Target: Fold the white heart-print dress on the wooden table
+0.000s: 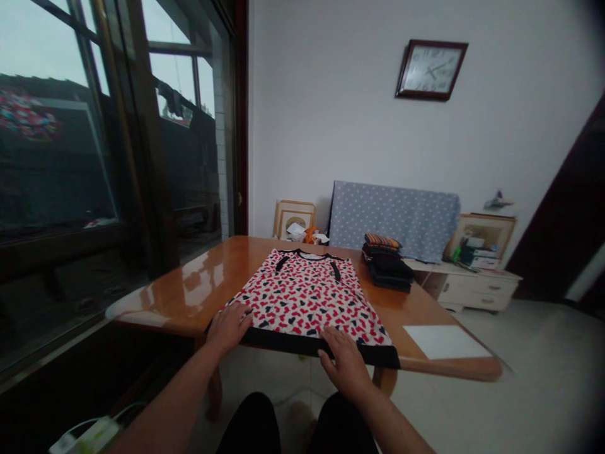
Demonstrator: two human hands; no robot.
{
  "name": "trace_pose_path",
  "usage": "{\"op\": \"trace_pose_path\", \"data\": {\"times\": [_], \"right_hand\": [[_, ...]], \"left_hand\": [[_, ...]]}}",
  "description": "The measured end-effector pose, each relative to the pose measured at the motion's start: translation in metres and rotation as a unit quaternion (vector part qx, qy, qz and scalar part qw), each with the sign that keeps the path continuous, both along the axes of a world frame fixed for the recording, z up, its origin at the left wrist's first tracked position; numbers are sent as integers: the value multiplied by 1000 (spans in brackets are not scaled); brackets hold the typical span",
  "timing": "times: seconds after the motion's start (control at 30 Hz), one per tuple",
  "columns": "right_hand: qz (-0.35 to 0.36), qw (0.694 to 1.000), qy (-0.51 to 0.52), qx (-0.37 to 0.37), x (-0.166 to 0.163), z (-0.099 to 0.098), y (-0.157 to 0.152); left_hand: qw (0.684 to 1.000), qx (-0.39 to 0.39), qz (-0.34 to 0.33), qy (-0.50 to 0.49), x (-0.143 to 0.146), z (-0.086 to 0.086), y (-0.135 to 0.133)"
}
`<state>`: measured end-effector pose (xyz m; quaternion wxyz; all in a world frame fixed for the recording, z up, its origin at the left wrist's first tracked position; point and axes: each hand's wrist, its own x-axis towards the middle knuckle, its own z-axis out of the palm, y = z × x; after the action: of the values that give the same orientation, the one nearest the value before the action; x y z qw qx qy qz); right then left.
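Observation:
A white garment (305,296) with red and black heart shapes and black trim lies spread flat on the glossy wooden table (189,290), neck toward the far side. My left hand (230,326) rests on its near left hem, fingers stretched flat on the cloth. At the near right part of the black hem lies my right hand (344,360), palm down with fingers extended. Neither hand grips the fabric.
A stack of folded dark clothes (387,261) with a striped piece on top sits at the table's far right. A white sheet (444,342) lies on the near right corner. Beyond are a dotted covered panel (394,217), a low cabinet (472,287) and a wall clock (431,69). Large windows stand left.

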<state>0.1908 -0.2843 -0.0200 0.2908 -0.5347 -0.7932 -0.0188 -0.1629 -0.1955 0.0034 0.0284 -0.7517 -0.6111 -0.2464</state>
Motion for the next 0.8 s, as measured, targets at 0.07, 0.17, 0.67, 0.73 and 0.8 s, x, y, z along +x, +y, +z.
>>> {"op": "trace_pose_path", "data": {"times": [0.07,0.17,0.67,0.73,0.8], "right_hand": [[-1,1000,2,1,0,1,0],[0,1000,4,1,-1,2,-1],[-6,1000,20,1,-2,5,-3],[-6,1000,21,-2,-2,5,-4],[-7,1000,21,-6,-3,6,-4]], "left_hand": [[1000,-1,2,2,0,0,1],[1000,-2,8,8,0,-1,3],[999,7,24,47,-1,-6,9],[998,5,22,50,-1,-6,10],[998,9,17,52,-2,-6,11]]}}
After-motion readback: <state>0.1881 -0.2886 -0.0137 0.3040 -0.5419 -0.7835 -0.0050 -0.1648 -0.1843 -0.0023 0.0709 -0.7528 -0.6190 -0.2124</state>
